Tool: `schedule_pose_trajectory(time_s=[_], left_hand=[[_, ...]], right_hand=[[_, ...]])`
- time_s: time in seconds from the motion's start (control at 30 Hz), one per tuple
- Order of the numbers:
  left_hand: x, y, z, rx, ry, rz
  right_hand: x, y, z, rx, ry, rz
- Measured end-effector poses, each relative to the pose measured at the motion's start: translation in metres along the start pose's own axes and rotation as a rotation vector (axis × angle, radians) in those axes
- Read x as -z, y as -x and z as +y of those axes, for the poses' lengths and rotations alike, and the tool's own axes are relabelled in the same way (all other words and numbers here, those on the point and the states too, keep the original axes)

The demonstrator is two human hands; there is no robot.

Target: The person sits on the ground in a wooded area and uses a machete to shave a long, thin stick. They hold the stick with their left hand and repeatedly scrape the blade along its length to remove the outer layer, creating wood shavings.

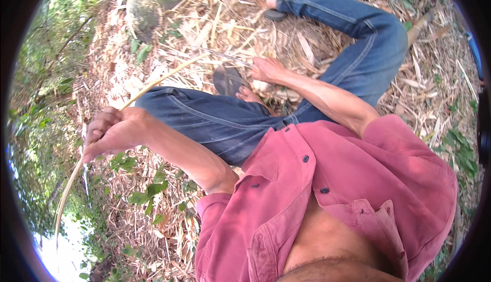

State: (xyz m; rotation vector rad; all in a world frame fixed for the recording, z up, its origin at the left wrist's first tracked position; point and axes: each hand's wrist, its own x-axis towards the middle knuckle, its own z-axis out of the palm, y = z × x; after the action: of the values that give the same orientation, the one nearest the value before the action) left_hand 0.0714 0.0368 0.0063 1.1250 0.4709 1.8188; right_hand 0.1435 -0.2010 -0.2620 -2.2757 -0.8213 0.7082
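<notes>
My left hand [115,128] is closed around a long, thin, pale strip [158,80] that looks like split bamboo. One end of the strip bends down behind the hand toward the lower left. Its other end reaches past my knee to the upper middle. My right hand [268,70] is a fist around the handle end of a thin-bladed knife [225,56], the handle mostly hidden by the fingers. Pointing left, the narrow grey blade meets or crosses the strip near the strip's far end; whether they touch I cannot tell.
I sit with my legs in blue jeans [204,118] bent, sandals on my feet. Dry leaves and pale shavings [230,21] cover the ground. A mossy stone or stump [148,5] stands at the upper left, a pole [420,28] lies beyond my right knee, and green plants [151,192] grow at left.
</notes>
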Motion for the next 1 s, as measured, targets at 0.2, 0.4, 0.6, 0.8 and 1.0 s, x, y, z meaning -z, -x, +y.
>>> schedule_pose_trajectory(time_s=[0.2,0.4,0.6,0.8,1.0], left_hand=[[0.008,-0.014,0.009,0.046,0.002,0.027],[0.013,-0.015,0.009,0.037,0.031,0.04],[0.022,-0.014,0.012,0.071,0.036,0.055],[0.026,-0.015,0.013,0.033,0.063,0.065],[0.033,-0.022,0.012,-0.005,-0.08,0.118]], right_hand=[[0.012,0.012,-0.015,0.008,-0.053,-0.091],[0.02,0.019,-0.036,-0.077,0.052,-0.157],[0.017,0.018,-0.047,-0.13,0.009,-0.119],[0.033,0.027,-0.075,0.053,0.024,-0.093],[-0.006,0.013,-0.025,0.151,0.054,0.043]])
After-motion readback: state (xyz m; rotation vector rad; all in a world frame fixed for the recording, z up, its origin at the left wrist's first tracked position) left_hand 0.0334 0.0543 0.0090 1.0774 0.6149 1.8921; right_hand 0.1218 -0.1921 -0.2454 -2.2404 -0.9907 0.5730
